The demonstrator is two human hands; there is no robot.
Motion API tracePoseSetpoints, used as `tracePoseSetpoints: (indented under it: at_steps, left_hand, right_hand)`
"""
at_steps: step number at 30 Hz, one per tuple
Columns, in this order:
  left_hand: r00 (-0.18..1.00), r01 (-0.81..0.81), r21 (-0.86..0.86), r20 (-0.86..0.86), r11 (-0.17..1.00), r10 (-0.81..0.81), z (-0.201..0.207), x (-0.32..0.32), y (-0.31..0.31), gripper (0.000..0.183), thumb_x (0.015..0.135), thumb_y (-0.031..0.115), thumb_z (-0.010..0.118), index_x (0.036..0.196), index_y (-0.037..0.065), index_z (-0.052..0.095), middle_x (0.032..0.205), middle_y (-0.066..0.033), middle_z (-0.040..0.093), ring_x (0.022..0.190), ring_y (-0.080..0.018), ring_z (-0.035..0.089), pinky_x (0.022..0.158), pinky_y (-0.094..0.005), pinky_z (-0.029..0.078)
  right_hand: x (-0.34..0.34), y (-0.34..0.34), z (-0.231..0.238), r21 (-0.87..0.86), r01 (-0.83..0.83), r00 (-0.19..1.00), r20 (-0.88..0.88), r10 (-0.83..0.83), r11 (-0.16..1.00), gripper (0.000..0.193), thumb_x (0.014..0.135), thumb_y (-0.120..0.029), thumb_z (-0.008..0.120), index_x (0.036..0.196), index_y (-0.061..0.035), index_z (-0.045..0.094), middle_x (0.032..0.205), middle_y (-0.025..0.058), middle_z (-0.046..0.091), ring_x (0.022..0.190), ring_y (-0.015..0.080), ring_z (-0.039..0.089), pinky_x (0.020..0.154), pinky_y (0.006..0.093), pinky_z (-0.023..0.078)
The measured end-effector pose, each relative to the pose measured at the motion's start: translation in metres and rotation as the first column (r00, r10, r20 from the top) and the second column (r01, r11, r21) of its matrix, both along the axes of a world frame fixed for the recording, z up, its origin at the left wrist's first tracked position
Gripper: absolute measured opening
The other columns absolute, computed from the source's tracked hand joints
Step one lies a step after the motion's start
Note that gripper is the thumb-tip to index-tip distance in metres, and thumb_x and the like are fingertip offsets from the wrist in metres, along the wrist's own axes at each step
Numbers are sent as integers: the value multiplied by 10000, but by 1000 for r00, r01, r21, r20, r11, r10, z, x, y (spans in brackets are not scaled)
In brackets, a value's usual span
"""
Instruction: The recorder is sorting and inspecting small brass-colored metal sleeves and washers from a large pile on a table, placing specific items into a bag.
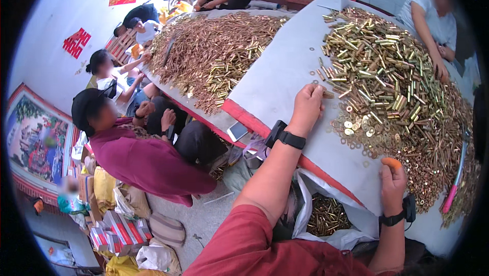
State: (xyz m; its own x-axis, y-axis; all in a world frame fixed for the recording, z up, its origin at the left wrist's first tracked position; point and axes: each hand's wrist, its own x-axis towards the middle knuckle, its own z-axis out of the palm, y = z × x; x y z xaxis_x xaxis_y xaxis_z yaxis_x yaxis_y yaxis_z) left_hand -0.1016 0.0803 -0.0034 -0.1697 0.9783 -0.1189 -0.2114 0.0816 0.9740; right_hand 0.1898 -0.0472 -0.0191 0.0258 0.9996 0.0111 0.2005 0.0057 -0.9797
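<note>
The wearer's 2 hands (308,107) (394,180) border 1 metal-parts heap (389,80).

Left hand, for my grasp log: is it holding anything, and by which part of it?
Cannot be told: a metal piece shows beside the left hand, but any grip is unclear.

Left fingers (317,92) near gold-toned tubes (395,62), right fingers (387,178) near loose washers (349,124), pale tabletop (285,77)

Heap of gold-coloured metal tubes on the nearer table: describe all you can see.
The heap of shiny gold-coloured metal tubes lies jumbled on the pale tabletop, pieces pointing every way. Round, flat washers spread along its near edge. The left hand is at its left edge, contact unclear; a co-worker's hand is at its right side.
</note>
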Motion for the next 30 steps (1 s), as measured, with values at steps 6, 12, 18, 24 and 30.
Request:
tracePoseSetpoints:
  at_steps: [6,12,18,24,30]
  left_hand:
    - [780,-21,-68,624,997,59,14,-13,-8,173,1005,240,521,1031,69,516,888,-81,630,627,-117,530,450,-223,413]
    - [784,46,113,612,993,-106,-17,-25,1,133,967,189,589,1035,99,519,809,-60,582,641,-118,543,473,-210,425]
    - [962,-191,304,-130,933,240,-11,-10,6,279,899,-40,523,1168,36,535,946,-71,602,736,-136,583,626,-259,498]
    - [669,109,403,-706,909,233,-25,8,2,364,889,-96,457,1232,13,510,1103,-115,619,881,-151,600,799,-275,505]
    - [871,-52,427,-423,903,250,-23,6,4,412,863,-107,468,1255,16,508,1158,-157,620,921,-214,625,841,-320,511]
  right_hand:
    - [6,-1,-4,-4,-9,1000,-9,9,1000,184,957,-42,558,1126,-3,620,935,6,623,804,58,549,735,220,461]
    - [2,0,-3,23,24,1000,5,-25,999,184,945,-38,561,1115,-7,625,913,7,627,797,79,563,732,229,472]
    - [-9,5,0,121,3,1000,24,-6,993,174,923,-37,600,1086,-6,653,904,27,663,750,72,579,680,234,481]
    - [0,3,-3,123,-17,997,78,7,992,175,920,-44,608,1084,-12,661,902,27,672,749,80,591,691,238,488]
    - [-2,1,2,136,-17,996,90,4,991,171,919,-43,608,1078,-10,663,897,28,666,748,79,582,689,240,482]
